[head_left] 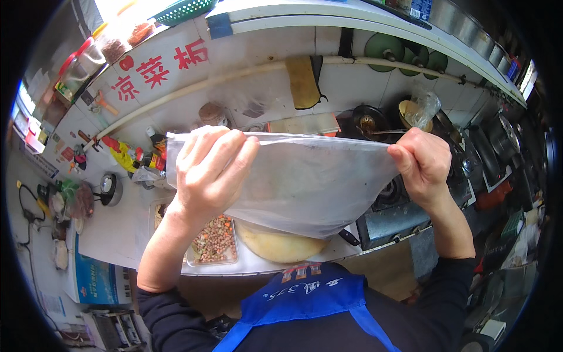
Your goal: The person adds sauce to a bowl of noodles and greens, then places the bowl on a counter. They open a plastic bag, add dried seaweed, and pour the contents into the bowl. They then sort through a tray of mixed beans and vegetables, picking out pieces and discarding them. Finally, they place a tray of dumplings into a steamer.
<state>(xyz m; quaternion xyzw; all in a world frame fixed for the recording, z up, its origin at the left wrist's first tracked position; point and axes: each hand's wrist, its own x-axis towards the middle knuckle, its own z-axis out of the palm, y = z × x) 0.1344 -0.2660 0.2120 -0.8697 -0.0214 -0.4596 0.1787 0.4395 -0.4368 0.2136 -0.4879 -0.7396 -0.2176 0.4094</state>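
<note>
A large translucent plastic zip bag (308, 185) hangs stretched out in front of me, its zip edge uppermost. My left hand (215, 167) grips that top edge towards the left end, fingers bent over it. At the right upper corner, my right hand (420, 163) pinches the bag in a fist, thumb along the edge. Nothing distinct shows inside it. Below the bag lies a round yellowish cutting board (281, 248), partly covered. To its left a clear plastic tray (212, 265) holds peanuts and diced carrot (217, 240); my left forearm hides part of it.
A knife with a black handle (349, 237) lies between the board and the gas stove (396, 222). Woks and a ladle (387, 131) stand behind. A small pot (109, 189) sits left on the white counter (105, 237). A shelf (272, 22) overhangs the back.
</note>
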